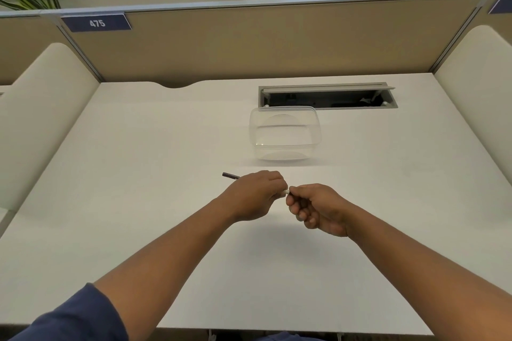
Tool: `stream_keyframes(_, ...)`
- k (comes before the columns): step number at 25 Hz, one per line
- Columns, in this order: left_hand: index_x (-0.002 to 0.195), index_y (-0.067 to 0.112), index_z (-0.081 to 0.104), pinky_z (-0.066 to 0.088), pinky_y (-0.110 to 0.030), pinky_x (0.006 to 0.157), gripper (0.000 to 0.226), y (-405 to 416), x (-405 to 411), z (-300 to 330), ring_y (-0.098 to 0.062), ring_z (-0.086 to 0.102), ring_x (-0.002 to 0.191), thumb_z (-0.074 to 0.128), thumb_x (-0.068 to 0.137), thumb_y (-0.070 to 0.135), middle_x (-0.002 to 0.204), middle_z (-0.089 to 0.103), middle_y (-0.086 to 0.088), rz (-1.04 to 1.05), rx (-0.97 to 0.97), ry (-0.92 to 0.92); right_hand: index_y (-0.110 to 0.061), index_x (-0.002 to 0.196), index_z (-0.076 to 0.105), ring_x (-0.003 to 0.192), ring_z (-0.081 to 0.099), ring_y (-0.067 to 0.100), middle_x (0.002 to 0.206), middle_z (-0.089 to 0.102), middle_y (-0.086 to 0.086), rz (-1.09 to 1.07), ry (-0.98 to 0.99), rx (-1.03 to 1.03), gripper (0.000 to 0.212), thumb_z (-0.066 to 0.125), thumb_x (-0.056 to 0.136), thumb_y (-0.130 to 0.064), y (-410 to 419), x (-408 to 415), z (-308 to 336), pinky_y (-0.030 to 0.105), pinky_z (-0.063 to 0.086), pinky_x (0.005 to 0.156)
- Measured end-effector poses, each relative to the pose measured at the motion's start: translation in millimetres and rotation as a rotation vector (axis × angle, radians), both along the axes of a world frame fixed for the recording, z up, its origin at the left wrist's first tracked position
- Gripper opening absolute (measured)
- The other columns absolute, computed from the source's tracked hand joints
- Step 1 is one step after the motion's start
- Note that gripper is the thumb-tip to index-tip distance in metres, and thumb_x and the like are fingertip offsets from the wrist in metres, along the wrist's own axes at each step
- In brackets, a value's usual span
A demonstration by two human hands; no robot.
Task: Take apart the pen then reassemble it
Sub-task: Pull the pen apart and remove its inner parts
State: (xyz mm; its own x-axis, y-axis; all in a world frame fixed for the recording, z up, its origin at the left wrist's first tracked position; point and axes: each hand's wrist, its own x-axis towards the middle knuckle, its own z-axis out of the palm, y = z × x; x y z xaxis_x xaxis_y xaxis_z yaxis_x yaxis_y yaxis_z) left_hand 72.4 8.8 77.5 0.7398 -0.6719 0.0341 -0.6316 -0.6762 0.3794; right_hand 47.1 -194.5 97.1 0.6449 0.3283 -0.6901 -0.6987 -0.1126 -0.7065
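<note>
I hold a dark pen (230,175) level above the white desk (138,174). My left hand (256,194) grips its barrel, and the dark end sticks out to the left past my knuckles. A small white piece of the pen (285,191) shows in the gap between my two hands. My right hand (315,209) pinches the pen's right end with thumb and forefinger, the other fingers curled under. Most of the pen is hidden inside my fists.
A clear plastic container (285,133) stands just beyond my hands, right of centre. Behind it an open cable tray (327,97) is sunk into the desk. Cream side panels and a tan partition close the desk in.
</note>
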Motion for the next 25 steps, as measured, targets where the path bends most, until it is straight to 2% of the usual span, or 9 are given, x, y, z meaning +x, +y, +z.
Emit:
stream_keyframes(4, 0.105, 0.017, 0.068, 0.05, -0.039, 0.066, 0.013, 1.4, -1.1, -5.2, -0.023, 0.054, 0.078, 0.055, 0.1, 0.018, 0.088, 0.064, 0.002, -0.027, -0.041, -0.086, -0.013, 0.081, 0.065, 0.051, 0.043, 0.011, 0.066, 0.057, 0.001, -0.019, 0.062, 0.05, 0.028, 0.055, 0.099, -0.032, -0.9, -1.7, -0.7, 0.02, 0.027, 0.043)
stream_keyframes(6, 0.103, 0.017, 0.069, 0.048, -0.038, 0.061, 0.015, 3.0, -2.7, -4.9, -0.022, 0.051, 0.072, 0.054, 0.1, 0.019, 0.08, 0.062, 0.002, -0.045, -0.052, -0.132, -0.012, 0.08, 0.064, 0.052, 0.041, 0.011, 0.066, 0.056, 0.001, -0.024, 0.027, 0.073, 0.028, 0.054, 0.1, -0.029, -0.8, -3.1, -2.8, 0.02, 0.027, 0.043)
stream_keyframes(10, 0.096, 0.019, 0.069, 0.047, -0.037, 0.059, 0.029, 2.1, -4.2, 6.6, -0.02, 0.051, 0.071, 0.043, 0.101, 0.03, 0.074, 0.058, 0.005, -0.007, -0.032, -0.101, -0.01, 0.075, 0.063, 0.051, 0.037, 0.012, 0.063, 0.052, 0.004, -0.028, -0.213, 0.005, 0.033, 0.051, 0.102, -0.024, 4.8, -8.1, -7.7, 0.022, 0.028, 0.048)
stream_keyframes(13, 0.096, 0.023, 0.067, 0.048, -0.037, 0.063, 0.021, 0.1, -4.9, 13.7, -0.017, 0.054, 0.079, 0.048, 0.101, 0.029, 0.078, 0.059, 0.007, 0.012, 0.014, -0.004, -0.009, 0.072, 0.066, 0.053, 0.038, 0.015, 0.061, 0.053, 0.004, 0.0, -0.371, -0.064, 0.036, 0.052, 0.102, -0.022, 4.0, -10.0, -10.8, 0.023, 0.032, 0.05)
stream_keyframes(18, 0.095, 0.029, 0.065, 0.049, -0.036, 0.065, 0.02, 0.9, -5.6, 13.9, -0.013, 0.053, 0.077, 0.046, 0.102, 0.03, 0.078, 0.061, 0.009, 0.044, 0.054, 0.093, -0.017, 0.074, 0.068, 0.054, 0.05, 0.005, 0.062, 0.058, -0.006, 0.208, -0.807, -0.444, 0.031, 0.054, 0.101, -0.022, -0.7, -9.1, -21.9, 0.025, 0.044, 0.059)
stream_keyframes(22, 0.094, 0.029, 0.061, 0.048, -0.037, 0.066, 0.022, -0.3, -6.1, 14.4, -0.017, 0.053, 0.077, 0.043, 0.104, 0.036, 0.08, 0.062, 0.007, 0.062, 0.04, 0.167, -0.015, 0.073, 0.056, 0.061, 0.039, 0.013, 0.06, 0.043, -0.009, 0.332, -1.225, -0.642, 0.03, 0.047, 0.1, -0.027, -6.3, -8.6, -33.3, 0.026, 0.035, 0.056)
stream_keyframes(24, 0.092, 0.028, 0.059, 0.048, -0.037, 0.065, 0.023, -1.2, -7.1, 13.8, -0.017, 0.053, 0.076, 0.041, 0.104, 0.037, 0.078, 0.06, 0.008, 0.067, 0.037, 0.135, -0.016, 0.075, 0.057, 0.061, 0.041, 0.013, 0.062, 0.046, -0.007, 0.298, -1.214, -0.629, 0.031, 0.047, 0.101, -0.029, -8.1, -9.6, -36.0, 0.028, 0.038, 0.057)
stream_keyframes(25, 0.093, 0.028, 0.06, 0.047, -0.036, 0.064, 0.024, -1.8, -7.4, 13.9, -0.015, 0.053, 0.075, 0.041, 0.103, 0.037, 0.078, 0.06, 0.009, 0.07, 0.023, 0.109, -0.013, 0.076, 0.059, 0.061, 0.045, 0.014, 0.063, 0.051, -0.003, 0.224, -1.081, -0.54, 0.032, 0.049, 0.102, -0.028, -6.3, -10.5, -32.9, 0.03, 0.041, 0.059)
